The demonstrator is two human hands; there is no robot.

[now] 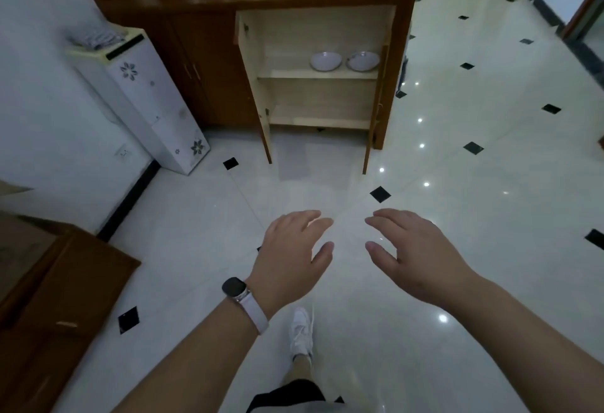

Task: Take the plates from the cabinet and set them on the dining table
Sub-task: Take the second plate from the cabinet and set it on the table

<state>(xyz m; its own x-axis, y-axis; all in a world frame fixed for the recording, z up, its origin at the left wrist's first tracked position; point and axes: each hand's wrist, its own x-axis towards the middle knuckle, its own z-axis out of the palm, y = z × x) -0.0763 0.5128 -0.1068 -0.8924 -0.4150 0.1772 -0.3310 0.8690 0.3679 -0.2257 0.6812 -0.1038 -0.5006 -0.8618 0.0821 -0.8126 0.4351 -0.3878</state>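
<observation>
Both hands empty, left hand [294, 249] and right hand [415, 249], fingers spread wide. Two white shallow ceramic plates [344, 60] on far cabinet shelf [294, 73]: probably rigid, glossy-slick, breakable; pinch each by the rim.

Before you: a cabinet [209, 63] of dark varnished wood with pale matt shelves [317, 74]; two glossy glazed plates [344, 61]; a polished, mirror-smooth tiled floor [457, 157]; a watch [234, 287] on your wrist with a smooth white strap.
</observation>
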